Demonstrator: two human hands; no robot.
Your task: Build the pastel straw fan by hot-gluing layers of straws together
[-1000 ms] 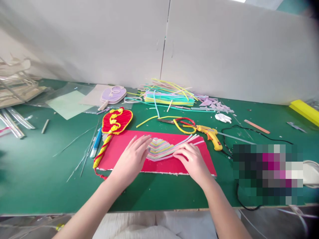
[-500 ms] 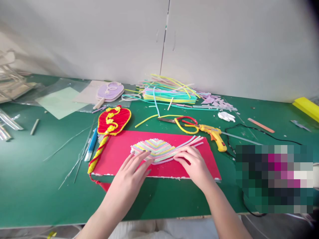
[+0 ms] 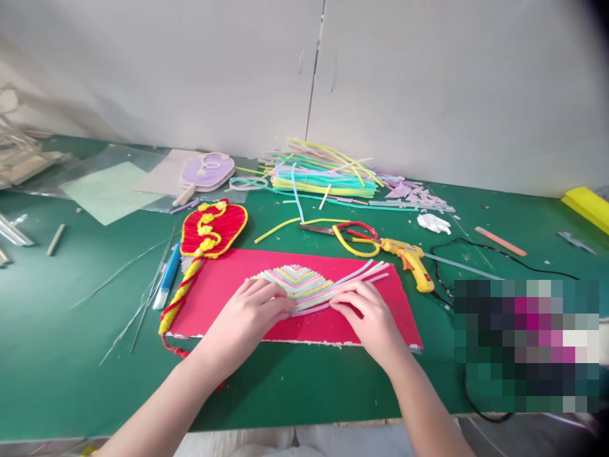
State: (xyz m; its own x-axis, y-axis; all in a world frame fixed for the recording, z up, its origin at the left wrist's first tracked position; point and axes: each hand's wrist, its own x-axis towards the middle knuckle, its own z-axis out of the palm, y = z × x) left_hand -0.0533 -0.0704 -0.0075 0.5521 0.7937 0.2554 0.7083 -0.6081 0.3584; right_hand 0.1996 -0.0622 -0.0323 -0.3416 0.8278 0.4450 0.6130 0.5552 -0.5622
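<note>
Pastel chenille stems [image 3: 297, 282] lie side by side in a leaf-like chevron pattern on a red board [image 3: 219, 279]. Their loose ends fan out to the upper right. My left hand [image 3: 259, 308] covers the pattern's lower left part, fingers bent and close together, thumb near the lower edge; its fingertips are partly hidden. At the right side, my right hand [image 3: 366, 311] pinches the lowest stems between thumb and fingers. Left of the board is a red and yellow fan-shaped craft piece [image 3: 214, 228], its wrapped handle overlapping the board's edge.
Scissors [image 3: 354, 236] and a yellow glue gun [image 3: 409, 260] with a black cord lie behind the board. Farther back is a heap of chenille stems [image 3: 328, 178]. A blue-handled tool [image 3: 169, 276] and thin wires lie left. A purple fan shape [image 3: 208, 170] sits near the wall.
My left hand has moved slightly up and left over the pattern, and its spread fingers have bent together. My right hand stays at nearly the same spot on the stems.
</note>
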